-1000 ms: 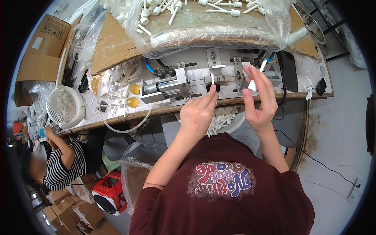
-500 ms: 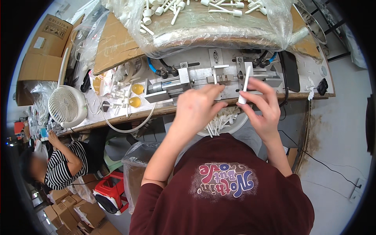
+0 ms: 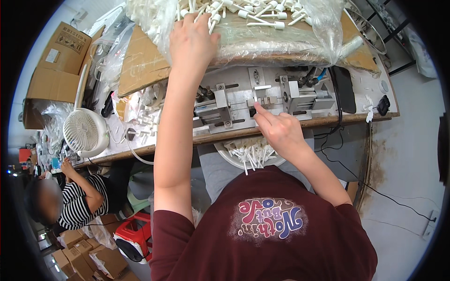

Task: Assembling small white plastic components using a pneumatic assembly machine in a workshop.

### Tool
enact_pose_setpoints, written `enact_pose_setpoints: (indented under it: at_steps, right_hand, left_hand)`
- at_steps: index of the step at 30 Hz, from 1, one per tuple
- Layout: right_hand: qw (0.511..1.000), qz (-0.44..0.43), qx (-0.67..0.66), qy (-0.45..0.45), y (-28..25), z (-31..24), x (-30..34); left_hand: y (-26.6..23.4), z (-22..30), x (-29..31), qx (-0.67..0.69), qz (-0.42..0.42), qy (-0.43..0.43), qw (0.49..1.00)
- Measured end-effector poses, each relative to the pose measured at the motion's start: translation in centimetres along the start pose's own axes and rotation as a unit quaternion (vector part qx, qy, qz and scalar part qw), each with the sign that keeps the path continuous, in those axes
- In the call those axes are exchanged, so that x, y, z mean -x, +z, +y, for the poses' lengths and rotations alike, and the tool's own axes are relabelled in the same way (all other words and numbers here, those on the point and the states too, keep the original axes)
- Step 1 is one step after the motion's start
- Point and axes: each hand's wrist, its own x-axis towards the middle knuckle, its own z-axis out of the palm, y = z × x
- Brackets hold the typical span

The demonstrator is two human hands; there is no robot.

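Observation:
My left hand reaches to the far pile of white plastic sticks with cup-like ends, its fingers apart over the pile's near left edge. It holds nothing that I can see. At the metal clamping jig on the bench, my right hand has two fingers stretched out and the others folded. A fingertip touches or nearly touches a small white piece standing in the jig's middle. The thumb is hidden. More thin white sticks fill a round white bowl below the bench edge.
The pile lies on clear plastic film over cardboard. A white fan stands at the left, a dark phone-like slab right of the jig. A co-worker in a striped shirt sits at the left beside a red stool.
My left hand has moved from the jig to the far pile. My right hand, which held up a white stick with a cup-like end, has come down left to the jig without it.

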Motion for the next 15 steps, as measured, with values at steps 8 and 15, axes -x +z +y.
enact_pose_setpoints:
  at_steps: [8, 15]
  right_hand:
    - [0.999, -0.017, -0.034, 0.019, -0.1, -0.1, -0.4]
    - [0.962, 0.004, -0.243, 0.126, -4.4, 2.8, -4.3]
  left_hand:
    - [2.2, 0.3, -0.9, 0.072, -0.064, -0.047, 0.994]
    - [0.3, 0.3, -0.7, 0.082, -0.047, -0.06, 0.994]
